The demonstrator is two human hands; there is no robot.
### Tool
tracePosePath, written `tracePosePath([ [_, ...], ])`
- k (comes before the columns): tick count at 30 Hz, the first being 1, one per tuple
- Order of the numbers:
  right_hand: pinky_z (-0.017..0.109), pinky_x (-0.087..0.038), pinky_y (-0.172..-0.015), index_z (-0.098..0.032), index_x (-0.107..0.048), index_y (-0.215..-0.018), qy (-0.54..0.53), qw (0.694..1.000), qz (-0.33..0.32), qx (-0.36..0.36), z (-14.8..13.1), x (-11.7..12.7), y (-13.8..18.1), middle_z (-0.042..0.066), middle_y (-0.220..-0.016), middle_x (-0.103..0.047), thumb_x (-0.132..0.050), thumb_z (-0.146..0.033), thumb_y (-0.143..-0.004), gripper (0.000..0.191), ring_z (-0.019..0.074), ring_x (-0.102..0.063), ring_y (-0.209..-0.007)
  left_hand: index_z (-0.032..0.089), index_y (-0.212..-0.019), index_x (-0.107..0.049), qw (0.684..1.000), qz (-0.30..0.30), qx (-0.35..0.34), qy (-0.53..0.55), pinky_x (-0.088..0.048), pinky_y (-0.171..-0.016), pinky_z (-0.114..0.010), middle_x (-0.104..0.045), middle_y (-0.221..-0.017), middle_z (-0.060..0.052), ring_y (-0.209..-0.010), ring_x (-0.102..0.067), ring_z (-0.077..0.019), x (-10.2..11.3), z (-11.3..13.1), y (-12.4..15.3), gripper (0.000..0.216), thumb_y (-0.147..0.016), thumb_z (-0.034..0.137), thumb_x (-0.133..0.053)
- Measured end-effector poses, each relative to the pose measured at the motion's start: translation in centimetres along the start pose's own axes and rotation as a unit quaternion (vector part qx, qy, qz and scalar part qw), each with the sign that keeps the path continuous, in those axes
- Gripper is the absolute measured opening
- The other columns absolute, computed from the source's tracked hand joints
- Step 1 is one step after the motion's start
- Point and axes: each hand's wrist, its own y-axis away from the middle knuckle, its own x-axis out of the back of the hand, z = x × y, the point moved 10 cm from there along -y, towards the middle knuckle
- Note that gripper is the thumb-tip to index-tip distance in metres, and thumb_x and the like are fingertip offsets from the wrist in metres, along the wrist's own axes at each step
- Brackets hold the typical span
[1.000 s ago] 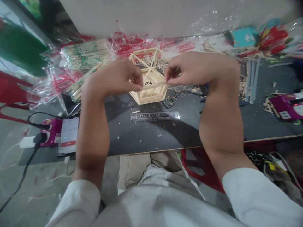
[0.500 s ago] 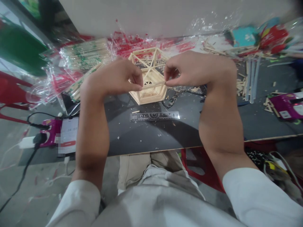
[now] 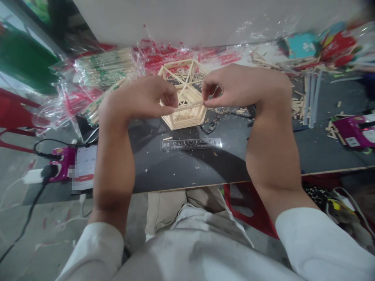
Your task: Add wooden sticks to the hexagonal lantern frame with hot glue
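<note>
Ruler [image 3: 191, 144] (transparent) near stick frame [image 3: 186, 84].

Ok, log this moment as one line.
left hand: pinching left end of stick; right hand: pinching right end; wooden frame: on table; clear ruler: nearer camera

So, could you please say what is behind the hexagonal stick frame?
Red and clear plastic shows behind the stick frame; what the left hand and right hand cover cannot be seen.

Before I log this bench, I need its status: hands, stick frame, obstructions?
Left hand, right hand: pinching a thin stick near opposite ends. Stick frame: on black table. Clear ruler: nearer the person, seemingly not blocking.
</note>
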Motion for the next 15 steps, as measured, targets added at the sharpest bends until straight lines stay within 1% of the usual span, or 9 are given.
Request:
tracePosePath([
  [2,0.042,-0.056,-0.084,-0.026,-0.067,-0.098,0.002,1.000,-0.011,-0.003,-0.04,-0.15,-0.03,0.007,-0.114,-0.075,-0.066,-0.029,-0.090,0.008,0.0287,-0.070,-0.104,0.013,-0.106,-0.075,1.000,-0.008,-0.001,-0.012,-0.053,-0.098,-0.038,-0.076,-0.101,-0.005,-0.096,-0.069,-0.0204,-0.20,0.11,-0.02,0.025,-0.093,0.030,-0.062],
  [4,0.042,-0.056,-0.082,-0.026,-0.068,-0.099,0.000,1.000,-0.017,-0.007,0.06,-0.27,-0.06,0.008,-0.113,-0.075,-0.066,-0.023,-0.087,0.012,0.0289,-0.070,-0.104,0.013,-0.106,-0.074,1.000,-0.010,0.001,-0.021,-0.052,-0.098,-0.037,-0.075,-0.099,-0.005,-0.095,-0.068,-0.0202,-0.31,0.24,-0.04,0.024,-0.094,0.031,-0.063],
  [8,0.041,-0.054,-0.082,-0.025,-0.069,-0.100,0.001,1.000,-0.006,-0.017,0.27,-0.13,0.00,0.007,-0.111,-0.075,-0.066,-0.016,-0.085,0.018,0.0293,-0.070,-0.104,0.017,-0.095,-0.074,1.000,0.015,0.010,-0.014,-0.053,-0.094,-0.038,-0.075,-0.091,-0.005,-0.088,-0.067,-0.0214,-0.16,0.51,-0.21,0.016,-0.092,0.032,-0.069],
  [11,0.040,-0.054,-0.082,-0.025,-0.069,-0.100,0.001,1.000,-0.007,-0.025,0.25,-0.03,0.15,0.007,-0.112,-0.074,-0.065,-0.015,-0.085,0.018,0.0286,-0.070,-0.103,0.020,-0.089,-0.073,0.999,0.033,-0.002,-0.007,-0.053,-0.093,-0.038,-0.074,-0.085,-0.005,-0.087,-0.066,-0.0223,-0.08,0.75,-0.44,0.015,-0.093,0.032,-0.066],
  [15,0.038,-0.057,-0.081,-0.027,-0.069,-0.100,-0.002,1.000,-0.016,-0.021,0.23,0.02,0.23,0.006,-0.112,-0.075,-0.067,-0.020,-0.085,0.017,0.0269,-0.069,-0.102,0.020,-0.092,-0.076,1.000,0.013,-0.016,-0.017,-0.053,-0.090,-0.037,-0.076,-0.087,-0.004,-0.083,-0.066,-0.0203,-0.15,0.88,-0.40,0.016,-0.093,0.032,-0.066],
])
